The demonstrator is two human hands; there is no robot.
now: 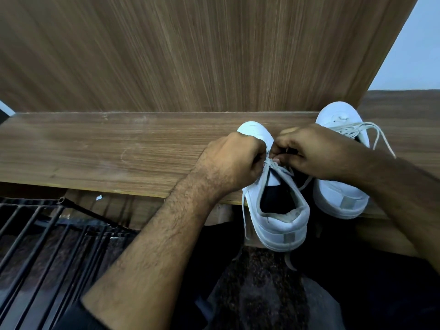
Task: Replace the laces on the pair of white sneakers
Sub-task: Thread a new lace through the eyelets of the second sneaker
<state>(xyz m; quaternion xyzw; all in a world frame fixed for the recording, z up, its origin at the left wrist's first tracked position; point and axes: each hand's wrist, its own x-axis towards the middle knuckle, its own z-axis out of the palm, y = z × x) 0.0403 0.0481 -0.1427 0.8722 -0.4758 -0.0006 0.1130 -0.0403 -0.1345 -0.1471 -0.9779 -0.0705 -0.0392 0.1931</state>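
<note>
Two white sneakers stand side by side on a wooden shelf (100, 151), toes pointing away from me. The left sneaker (276, 210) has its heel hanging over the shelf's front edge. Both hands work over its eyelets. My left hand (234, 163) is curled and pinches the pale lace (273, 164) near the top eyelets. My right hand (316, 151) is curled on the same lace from the other side. One loose end of the lace hangs down the shoe's left side. The right sneaker (340, 194) is laced, with its lace ends (378, 134) lying loose.
A tall wooden panel (190, 53) rises straight behind the shelf. A black metal rack (47, 234) sits below at the lower left. My lap, in dark clothing (262, 294), lies under the shelf's edge. A pale wall (414, 55) shows at the upper right.
</note>
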